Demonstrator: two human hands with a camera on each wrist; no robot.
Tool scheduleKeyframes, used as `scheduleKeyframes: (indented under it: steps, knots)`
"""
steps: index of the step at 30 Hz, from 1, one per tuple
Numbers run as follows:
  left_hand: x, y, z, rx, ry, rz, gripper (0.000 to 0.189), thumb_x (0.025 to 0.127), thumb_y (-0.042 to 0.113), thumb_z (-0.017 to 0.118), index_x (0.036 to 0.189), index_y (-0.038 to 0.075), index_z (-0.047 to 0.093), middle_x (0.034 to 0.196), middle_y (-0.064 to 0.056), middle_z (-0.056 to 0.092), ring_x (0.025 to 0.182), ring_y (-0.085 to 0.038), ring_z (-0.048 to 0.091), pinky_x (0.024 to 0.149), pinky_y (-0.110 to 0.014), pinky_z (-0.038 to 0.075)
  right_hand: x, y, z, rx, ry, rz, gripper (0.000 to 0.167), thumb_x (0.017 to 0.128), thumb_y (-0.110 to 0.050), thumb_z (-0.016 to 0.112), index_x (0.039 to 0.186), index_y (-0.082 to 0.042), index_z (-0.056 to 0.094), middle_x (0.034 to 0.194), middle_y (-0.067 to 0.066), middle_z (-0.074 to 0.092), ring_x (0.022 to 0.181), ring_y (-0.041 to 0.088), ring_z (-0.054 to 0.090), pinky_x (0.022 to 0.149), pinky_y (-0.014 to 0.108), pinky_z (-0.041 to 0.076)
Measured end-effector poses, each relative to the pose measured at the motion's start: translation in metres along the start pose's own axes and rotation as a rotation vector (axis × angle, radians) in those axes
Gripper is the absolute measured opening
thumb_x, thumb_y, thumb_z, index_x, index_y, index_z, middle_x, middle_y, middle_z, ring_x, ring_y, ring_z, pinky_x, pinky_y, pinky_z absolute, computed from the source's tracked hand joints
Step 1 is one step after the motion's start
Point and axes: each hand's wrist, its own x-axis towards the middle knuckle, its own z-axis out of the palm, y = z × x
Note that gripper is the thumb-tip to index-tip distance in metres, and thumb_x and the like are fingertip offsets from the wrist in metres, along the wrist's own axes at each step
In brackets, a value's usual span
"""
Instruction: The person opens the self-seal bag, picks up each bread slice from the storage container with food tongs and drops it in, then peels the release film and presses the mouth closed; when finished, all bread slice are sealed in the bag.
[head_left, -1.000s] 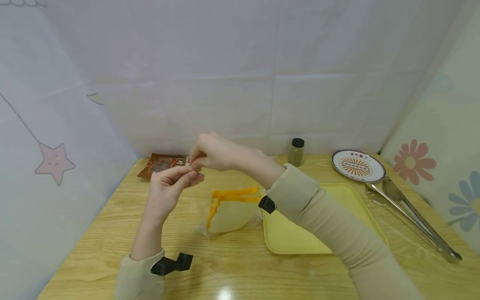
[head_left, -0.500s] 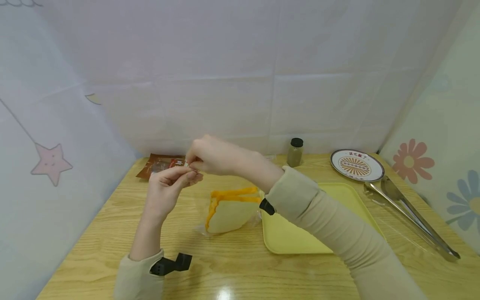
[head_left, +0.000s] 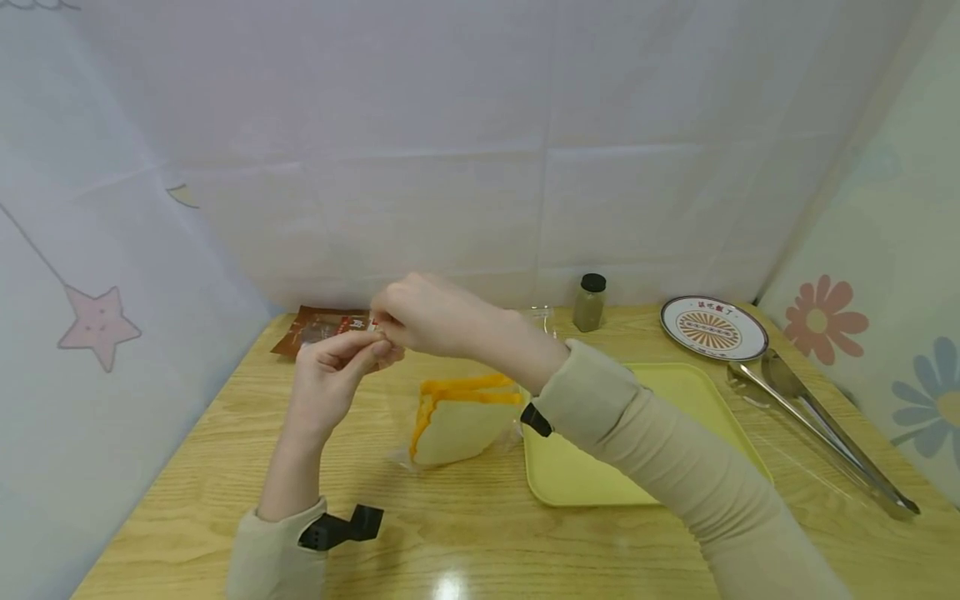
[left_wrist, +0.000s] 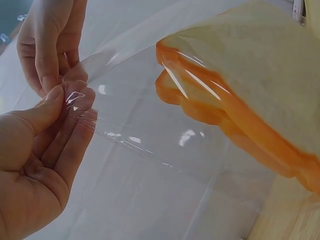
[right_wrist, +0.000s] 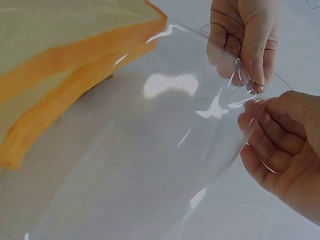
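Bread slices with orange crusts (head_left: 461, 433) stand tilted inside a clear plastic bag (left_wrist: 140, 110). My left hand (head_left: 322, 383) pinches the bag's gathered edge between thumb and fingers, seen closely in the left wrist view. Pinching the same edge right beside it is my right hand (head_left: 435, 317), its fingertips meeting the left ones. In the right wrist view the bag (right_wrist: 150, 145) stretches from the bread (right_wrist: 75, 55) to both hands. The exact grip of the fingertips is partly hidden by shiny film.
A yellow tray (head_left: 585, 475) lies under my right forearm. Behind my left hand is a brown packet (head_left: 300, 329). A black-lidded jar (head_left: 590, 304), a patterned plate (head_left: 714, 328) and metal tongs (head_left: 825, 437) stand or lie toward the back and right.
Both hands stay at the bag's edge almost in place. The right hand has turned slightly, its fingers now closer against the left fingertips. The bread has not visibly moved.
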Motion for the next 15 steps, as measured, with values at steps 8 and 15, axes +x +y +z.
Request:
scheduleKeyframes:
  steps: [8,15]
  knots:
    - [0.000,0.001,0.000,-0.017,0.001,-0.001,0.015,0.090,-0.003,0.057,0.099,-0.005,0.069,0.089,0.009,0.073,0.084,-0.006,0.070,0.076,-0.023,0.058,-0.006,-0.005,0.008,0.005,0.118,0.052,0.022,0.096,-0.008,0.047,0.078,-0.006,0.060,0.067,-0.002,0.045,0.062,0.011,0.040,0.055,0.016,0.029]
    - [0.000,0.003,0.001,-0.002,0.009,-0.026,0.016,0.091,-0.001,0.058,0.099,0.001,0.071,0.089,0.010,0.073,0.083,-0.006,0.070,0.075,-0.022,0.058,-0.011,-0.010,0.018,0.015,0.225,0.090,0.021,0.096,-0.005,0.047,0.080,-0.003,0.060,0.070,0.002,0.049,0.063,0.013,0.041,0.057,0.019,0.034]
